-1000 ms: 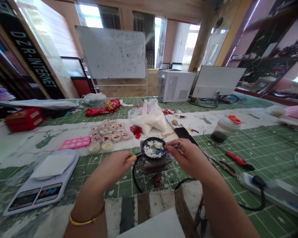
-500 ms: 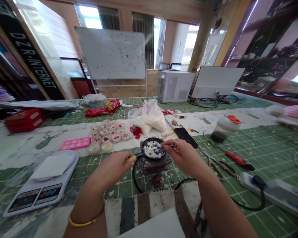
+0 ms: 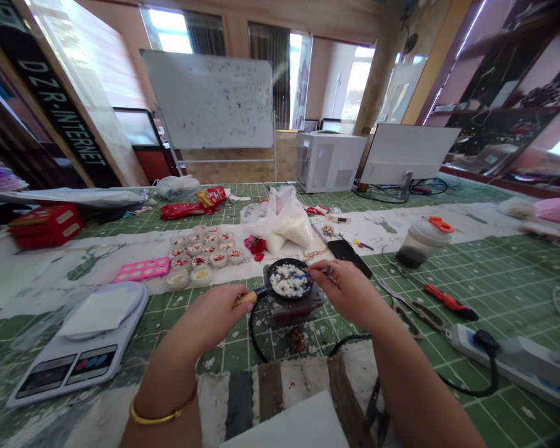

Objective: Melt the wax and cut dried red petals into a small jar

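A small black pan point(image 3: 269, 281) with white chunks point(image 3: 288, 281) in it rests on a small dark hotplate point(image 3: 292, 311). My left hand point(image 3: 221, 311) is closed round the pan's wooden handle point(image 3: 247, 298). Between the fingers of my right hand point(image 3: 338, 283) is a thin blue stick point(image 3: 302, 275), its tip among the chunks at the pan's right side. Just behind the pan lie a red flower point(image 3: 254, 244) and a plastic bag of white material point(image 3: 287, 224). A small dark reddish lump point(image 3: 296, 340) sits in front of the hotplate.
Filled clear cups point(image 3: 210, 249) and a pink mould point(image 3: 142, 270) stand behind a white scale point(image 3: 81, 342) at left. A phone point(image 3: 350, 258), scissors point(image 3: 415, 311), a red screwdriver point(image 3: 450, 302), a shaker bottle point(image 3: 420, 242) and a power strip point(image 3: 513, 361) lie to the right.
My right hand has shifted slightly to the right with the blue stick, and the stick's tip has moved a little within the pan. My left hand has stayed on the handle.
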Motion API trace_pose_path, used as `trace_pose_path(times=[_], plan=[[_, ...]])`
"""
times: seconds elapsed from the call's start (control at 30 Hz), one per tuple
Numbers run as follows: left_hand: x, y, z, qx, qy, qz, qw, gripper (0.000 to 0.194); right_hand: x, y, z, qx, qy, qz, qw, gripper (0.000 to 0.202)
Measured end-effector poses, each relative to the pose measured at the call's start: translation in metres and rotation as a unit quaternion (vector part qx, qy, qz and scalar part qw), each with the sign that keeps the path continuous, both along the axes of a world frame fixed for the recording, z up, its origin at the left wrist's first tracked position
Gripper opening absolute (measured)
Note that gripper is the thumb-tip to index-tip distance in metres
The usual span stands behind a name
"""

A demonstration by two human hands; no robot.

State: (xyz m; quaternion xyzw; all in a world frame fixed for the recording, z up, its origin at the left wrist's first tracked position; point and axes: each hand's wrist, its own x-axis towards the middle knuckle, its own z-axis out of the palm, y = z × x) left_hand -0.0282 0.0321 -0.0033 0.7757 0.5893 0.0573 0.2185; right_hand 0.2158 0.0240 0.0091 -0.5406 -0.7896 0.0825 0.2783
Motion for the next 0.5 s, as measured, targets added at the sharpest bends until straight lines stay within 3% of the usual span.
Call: trace_pose_path(times=[0.17, 0.37, 0.5], plan=[[0.000, 0.001, -0.002, 0.000, -0.004, 0.000, 1.000, 0.028, 0.000, -0.005, 0.001, -0.015, 0.040, 0.049, 0.998, 0.026], [0.001, 0.000, 0.000, -0.001, -0.003, 0.000, 1.000, 0.028, 0.001, 0.012, -0.007, 0.020, -0.022, -0.067, 0.997, 0.028], [0.000, 0.000, -0.001, 0.001, -0.001, 0.001, 1.000, 0.023, -0.003, 0.016, -0.013, -0.024, 0.012, -0.011, 1.000, 0.028]])
